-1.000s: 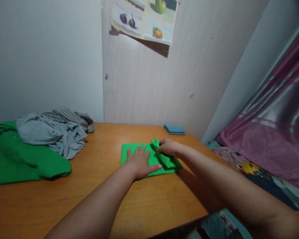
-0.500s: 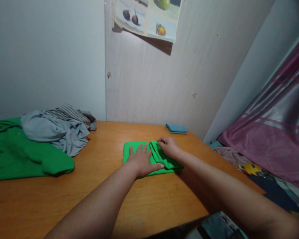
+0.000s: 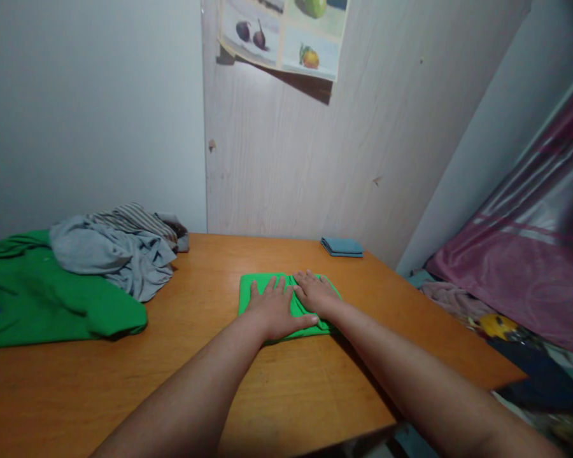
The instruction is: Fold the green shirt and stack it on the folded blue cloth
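A bright green folded cloth point(image 3: 246, 292), perhaps a garment, lies on the wooden table in front of me. My left hand point(image 3: 275, 312) rests flat on its left and middle part, fingers spread and thumb out to the right. On the right part lies my right hand point(image 3: 315, 294), palm down with its fingers stretched forward. Creases show in the cloth between the two hands. Much of the cloth is hidden under the hands.
At the left of the table point(image 3: 195, 381) lies a larger green garment point(image 3: 76, 305), with a grey garment point(image 3: 119, 254) and a striped cloth point(image 3: 128, 219) heaped on it. A folded blue-grey cloth point(image 3: 342, 247) sits at the back right. A pink curtain point(image 3: 520, 273) hangs beyond the right edge.
My right hand has let go of the pinched fold and now lies flat on the cloth, slightly further left. The cloth's right part is folded in more. My left hand stays put.
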### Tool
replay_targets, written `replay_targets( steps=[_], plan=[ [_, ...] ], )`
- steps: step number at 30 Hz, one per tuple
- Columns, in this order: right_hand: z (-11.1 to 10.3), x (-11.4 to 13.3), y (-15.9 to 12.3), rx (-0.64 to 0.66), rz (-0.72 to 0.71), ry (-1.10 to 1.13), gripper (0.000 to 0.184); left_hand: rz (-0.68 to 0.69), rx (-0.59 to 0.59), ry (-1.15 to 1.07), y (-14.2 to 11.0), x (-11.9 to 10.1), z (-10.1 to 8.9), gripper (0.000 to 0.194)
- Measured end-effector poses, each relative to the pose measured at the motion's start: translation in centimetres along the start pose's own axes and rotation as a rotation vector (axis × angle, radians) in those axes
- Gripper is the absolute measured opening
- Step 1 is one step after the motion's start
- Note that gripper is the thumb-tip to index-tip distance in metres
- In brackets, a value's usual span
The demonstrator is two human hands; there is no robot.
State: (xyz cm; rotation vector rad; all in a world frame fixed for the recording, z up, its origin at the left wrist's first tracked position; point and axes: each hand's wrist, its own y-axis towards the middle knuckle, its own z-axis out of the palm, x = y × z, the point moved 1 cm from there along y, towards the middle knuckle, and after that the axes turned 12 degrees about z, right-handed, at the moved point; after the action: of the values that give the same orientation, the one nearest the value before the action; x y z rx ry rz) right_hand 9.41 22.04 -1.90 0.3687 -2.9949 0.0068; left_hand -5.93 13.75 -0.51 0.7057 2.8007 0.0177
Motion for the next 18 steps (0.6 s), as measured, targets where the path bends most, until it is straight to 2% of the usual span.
replay_targets(
  steps=[5,11,13,18],
  plan=[
    [0.3,0.1,-0.4,0.005,0.012,-0.012,0.061,-0.015,-0.015,-0.037,0.1,0.1,-0.3,0.090],
    [-0.2,0.0,-0.4,-0.016,-0.013,0.057,0.056,-0.008,-0.012,-0.010,0.4,0.6,0.0,0.077],
    [-0.9,-0.4,-0.5,-0.059,-0.023,0.138,0.051,-0.003,0.001,0.004,0.4,0.6,-0.1,0.075],
    [-2.8,-3.2,-2.5,-0.275,0.033,0.287,0.033,-0.002,0.003,0.011,0.3,0.4,-0.2,0.075]
  ],
)
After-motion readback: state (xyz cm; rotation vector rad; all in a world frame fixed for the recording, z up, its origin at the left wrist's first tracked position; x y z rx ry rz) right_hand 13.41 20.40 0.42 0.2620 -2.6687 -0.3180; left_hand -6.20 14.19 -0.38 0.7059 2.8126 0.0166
